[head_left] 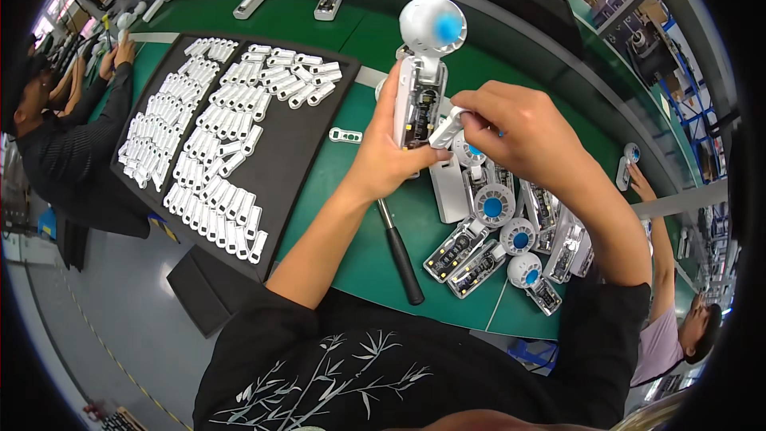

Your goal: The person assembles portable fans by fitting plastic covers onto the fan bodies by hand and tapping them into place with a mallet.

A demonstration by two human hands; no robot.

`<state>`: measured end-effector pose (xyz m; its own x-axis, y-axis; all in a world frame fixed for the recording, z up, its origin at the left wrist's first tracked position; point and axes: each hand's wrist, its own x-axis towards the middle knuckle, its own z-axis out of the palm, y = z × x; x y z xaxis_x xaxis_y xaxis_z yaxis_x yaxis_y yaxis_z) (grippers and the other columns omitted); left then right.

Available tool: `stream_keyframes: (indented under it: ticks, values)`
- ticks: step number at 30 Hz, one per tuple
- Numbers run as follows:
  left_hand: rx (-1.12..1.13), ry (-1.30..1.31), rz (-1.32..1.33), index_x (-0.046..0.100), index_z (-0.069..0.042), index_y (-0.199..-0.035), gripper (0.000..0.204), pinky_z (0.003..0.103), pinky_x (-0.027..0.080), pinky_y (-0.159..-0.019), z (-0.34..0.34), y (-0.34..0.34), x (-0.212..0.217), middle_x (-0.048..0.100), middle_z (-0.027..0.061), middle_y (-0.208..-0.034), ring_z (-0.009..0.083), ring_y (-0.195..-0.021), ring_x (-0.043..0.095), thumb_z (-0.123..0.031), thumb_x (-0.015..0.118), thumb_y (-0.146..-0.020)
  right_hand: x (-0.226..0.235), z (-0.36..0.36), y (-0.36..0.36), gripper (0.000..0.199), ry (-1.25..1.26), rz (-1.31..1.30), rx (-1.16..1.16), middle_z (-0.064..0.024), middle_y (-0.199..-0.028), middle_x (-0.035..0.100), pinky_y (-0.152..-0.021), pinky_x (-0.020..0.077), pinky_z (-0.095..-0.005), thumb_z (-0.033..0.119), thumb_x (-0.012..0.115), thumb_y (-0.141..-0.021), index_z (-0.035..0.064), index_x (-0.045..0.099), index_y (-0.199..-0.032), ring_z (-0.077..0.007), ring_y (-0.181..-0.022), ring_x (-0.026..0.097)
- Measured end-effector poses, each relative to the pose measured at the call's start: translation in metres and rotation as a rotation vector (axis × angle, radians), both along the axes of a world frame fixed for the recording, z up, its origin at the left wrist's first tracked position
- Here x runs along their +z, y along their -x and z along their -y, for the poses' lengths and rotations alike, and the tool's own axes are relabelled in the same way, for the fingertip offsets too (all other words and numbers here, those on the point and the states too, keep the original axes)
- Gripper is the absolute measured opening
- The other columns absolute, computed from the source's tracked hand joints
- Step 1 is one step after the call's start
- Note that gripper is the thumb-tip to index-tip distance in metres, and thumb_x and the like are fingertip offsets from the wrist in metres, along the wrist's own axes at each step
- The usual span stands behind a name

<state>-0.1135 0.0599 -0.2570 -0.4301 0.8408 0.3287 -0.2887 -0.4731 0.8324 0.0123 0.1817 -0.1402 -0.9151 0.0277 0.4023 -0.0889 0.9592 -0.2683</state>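
My left hand (377, 158) is wrapped round a white handheld device (420, 96) with a round, blue-centred head. The device stands nearly upright above the bench, its body uncovered and showing dark electronics inside. Pinched in my right hand (523, 129) is a small white plastic panel (445, 131), tilted against the lower right side of the device. Its contact with the housing is partly hidden by my fingers. Below the hands lies a pile of similar uncovered devices (477, 265). A hammer (401, 262) with a black handle rests to their left.
A black tray (299, 140) with many white panels in rows fills the left side. One loose panel (345, 136) lies on the green bench (363, 259). Two devices (329, 5) stand at the back. Co-workers sit at left (72, 136) and right (678, 327).
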Motion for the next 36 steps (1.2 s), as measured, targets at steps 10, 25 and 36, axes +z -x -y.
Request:
stream_keyframes:
  ticks: [10, 25, 36]
  values:
    - [-0.030, 0.061, 0.105, 0.006, -0.013, -0.150, 0.097, 0.032, 0.060, -0.067, 0.010, -0.010, -0.004, 0.044, 0.0105, -0.130, 0.0185, -0.102, 0.058, 0.000, 0.069, -0.077, -0.022, 0.008, 0.014, 0.019, -0.072, -0.041, 0.026, -0.0095, -0.071, 0.060, -0.055, 0.0501, -0.0322, 0.000, 0.065, -0.076, 0.0008, 0.062, -0.095, -0.0225, -0.061, 0.061]
    - [0.070, 0.029, -0.042, 0.009, -0.011, -0.150, 0.091, 0.025, 0.054, -0.054, 0.018, -0.003, -0.004, 0.051, 0.0104, -0.118, 0.0125, -0.080, 0.060, 0.000, 0.065, -0.079, -0.016, 0.020, 0.026, 0.013, -0.022, 0.065, -0.004, -0.0067, -0.072, 0.062, -0.059, 0.0512, -0.0259, 0.003, 0.066, -0.080, 0.0029, 0.060, -0.092, -0.0145, -0.066, 0.063]
    - [0.165, -0.037, 0.023, 0.017, -0.008, -0.148, 0.084, 0.025, 0.050, -0.051, 0.055, 0.020, 0.008, 0.055, 0.0120, -0.111, 0.0137, -0.075, 0.060, 0.003, 0.062, -0.078, -0.065, 0.069, 0.024, 0.018, 0.519, -0.028, -0.359, -0.0113, -0.073, 0.065, -0.059, 0.0509, -0.0283, 0.012, 0.067, -0.085, 0.0020, 0.058, -0.098, -0.0172, -0.064, 0.064]
